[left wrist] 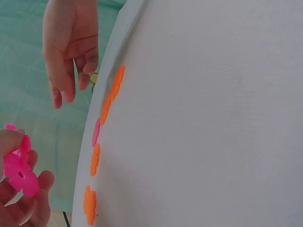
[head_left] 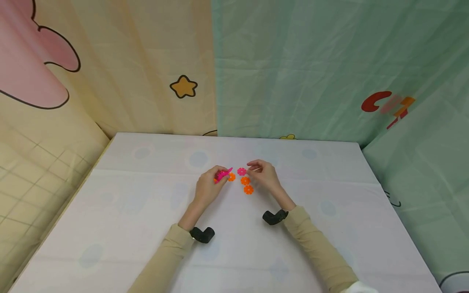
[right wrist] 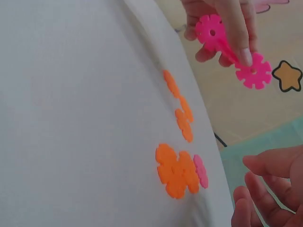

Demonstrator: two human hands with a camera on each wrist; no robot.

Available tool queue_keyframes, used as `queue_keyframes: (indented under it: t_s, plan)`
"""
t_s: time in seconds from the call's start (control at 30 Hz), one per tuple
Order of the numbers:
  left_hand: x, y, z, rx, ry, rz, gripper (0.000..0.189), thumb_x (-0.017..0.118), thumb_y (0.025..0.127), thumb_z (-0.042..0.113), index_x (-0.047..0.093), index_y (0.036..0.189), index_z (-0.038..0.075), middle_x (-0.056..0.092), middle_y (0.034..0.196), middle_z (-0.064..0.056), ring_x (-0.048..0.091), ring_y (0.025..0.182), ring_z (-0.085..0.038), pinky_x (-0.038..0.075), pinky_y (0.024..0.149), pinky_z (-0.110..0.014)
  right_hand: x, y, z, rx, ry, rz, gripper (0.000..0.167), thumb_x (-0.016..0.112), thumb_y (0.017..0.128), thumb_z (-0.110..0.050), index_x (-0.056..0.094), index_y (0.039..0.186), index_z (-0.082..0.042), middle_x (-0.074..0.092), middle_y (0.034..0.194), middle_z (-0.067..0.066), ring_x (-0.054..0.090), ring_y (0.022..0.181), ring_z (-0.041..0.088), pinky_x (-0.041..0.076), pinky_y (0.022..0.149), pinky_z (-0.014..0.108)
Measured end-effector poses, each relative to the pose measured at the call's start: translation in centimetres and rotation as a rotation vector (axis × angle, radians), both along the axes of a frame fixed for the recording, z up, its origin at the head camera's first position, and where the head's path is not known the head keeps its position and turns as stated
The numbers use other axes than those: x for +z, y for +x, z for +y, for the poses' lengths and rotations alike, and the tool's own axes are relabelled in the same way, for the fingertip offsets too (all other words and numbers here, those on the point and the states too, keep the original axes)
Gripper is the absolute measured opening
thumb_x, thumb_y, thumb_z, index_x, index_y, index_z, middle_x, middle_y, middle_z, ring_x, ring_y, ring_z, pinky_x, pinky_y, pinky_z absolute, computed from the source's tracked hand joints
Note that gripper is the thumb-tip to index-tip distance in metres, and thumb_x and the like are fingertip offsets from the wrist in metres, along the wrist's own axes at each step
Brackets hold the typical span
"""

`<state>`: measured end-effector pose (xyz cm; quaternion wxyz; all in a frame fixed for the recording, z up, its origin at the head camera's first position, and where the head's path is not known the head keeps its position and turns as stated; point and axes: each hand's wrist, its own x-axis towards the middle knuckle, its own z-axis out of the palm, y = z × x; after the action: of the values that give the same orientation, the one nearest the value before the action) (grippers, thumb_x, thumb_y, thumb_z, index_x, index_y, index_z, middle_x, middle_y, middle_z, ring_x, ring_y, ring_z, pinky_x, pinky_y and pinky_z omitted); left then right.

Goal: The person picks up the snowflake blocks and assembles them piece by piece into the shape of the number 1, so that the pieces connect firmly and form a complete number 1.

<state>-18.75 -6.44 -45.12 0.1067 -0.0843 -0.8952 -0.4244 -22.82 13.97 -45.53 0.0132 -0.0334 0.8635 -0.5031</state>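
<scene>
My left hand pinches a joined cluster of pink notched plastic discs, the flower-shaped interlocking kind, raised above the tabletop. In the right wrist view, one disc sticks out on either side of that hand's thumb. Opposite it, my right hand hovers with fingers loosely bent and nothing in them. Just left of its fingertips lies a loose pink disc. Orange discs lie flat nearby, two of them below the pink one and another beside the left fingertips. Part of a further orange piece shows behind the left hand.
A white cloth with pale blue spots covers the table. Printed curtains, yellowish and green, hang behind its far edge. Dark wrist cameras are strapped at both cuffs.
</scene>
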Motion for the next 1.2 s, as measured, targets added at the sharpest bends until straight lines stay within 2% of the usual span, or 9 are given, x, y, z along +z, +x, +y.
queue_keyframes:
  t_s: [0.2, 0.53, 0.67, 0.9, 1.07, 1.2]
  plan:
    - [-0.1, 0.0, -0.1, 0.0, 0.006, -0.01, 0.023, 0.07, 0.088, 0.024, 0.067, 0.108, 0.013, 0.068, 0.085, -0.004, 0.052, 0.068, -0.015, 0.041, 0.059, -0.022, -0.6, -0.8, 0.1, 0.012, 0.075, 0.002, 0.027, 0.071, 0.085, -0.013, 0.067, 0.111, -0.005, 0.068, 0.101, 0.014, 0.062, 0.083, 0.024, 0.053, 0.071, 0.026]
    - [-0.4, -0.1, 0.0, -0.006, 0.013, -0.009, 0.021, 0.069, 0.089, 0.022, 0.067, 0.108, 0.012, 0.069, 0.087, -0.005, 0.054, 0.069, -0.016, 0.044, 0.061, -0.024, -0.9, -2.0, -1.1, 0.068, 0.118, -0.037, 0.03, 0.075, 0.083, -0.018, 0.068, 0.11, -0.007, 0.07, 0.103, 0.011, 0.065, 0.087, 0.025, 0.055, 0.076, 0.03]
    - [-0.3, 0.0, -0.1, -0.004, 0.011, -0.001, 0.019, 0.067, 0.091, 0.023, 0.066, 0.106, 0.011, 0.067, 0.082, -0.005, 0.052, 0.066, -0.015, 0.042, 0.059, -0.024, -0.9, -2.1, -1.5, 0.069, 0.167, -0.042, 0.031, 0.077, 0.081, -0.02, 0.068, 0.108, -0.007, 0.07, 0.098, 0.009, 0.063, 0.082, 0.021, 0.053, 0.072, 0.028]
    - [-0.1, 0.3, -0.1, 0.002, -0.013, 0.01, 0.017, 0.065, 0.089, 0.023, 0.068, 0.1, 0.01, 0.068, 0.079, -0.004, 0.057, 0.068, -0.015, 0.043, 0.059, -0.025, -1.3, -2.6, -1.8, 0.062, 0.247, -0.098, 0.034, 0.077, 0.081, -0.02, 0.069, 0.112, -0.007, 0.071, 0.099, 0.008, 0.064, 0.087, 0.021, 0.052, 0.078, 0.029]
    - [-0.2, 0.2, -0.2, 0.001, -0.012, 0.0, 0.016, 0.066, 0.088, 0.023, 0.068, 0.099, 0.011, 0.07, 0.082, -0.003, 0.061, 0.073, -0.016, 0.045, 0.061, -0.025, -1.3, -2.9, -1.9, 0.064, 0.26, -0.126, 0.033, 0.077, 0.082, -0.019, 0.07, 0.111, -0.006, 0.07, 0.096, 0.009, 0.063, 0.083, 0.019, 0.053, 0.074, 0.025]
    - [-0.1, 0.2, -0.1, 0.003, -0.009, 0.001, 0.016, 0.066, 0.088, 0.022, 0.069, 0.098, 0.011, 0.07, 0.082, -0.004, 0.061, 0.072, -0.017, 0.046, 0.061, -0.026, -1.2, -3.0, -2.0, 0.061, 0.265, -0.135, 0.032, 0.077, 0.082, -0.02, 0.07, 0.111, -0.007, 0.069, 0.102, 0.01, 0.061, 0.087, 0.021, 0.053, 0.076, 0.027]
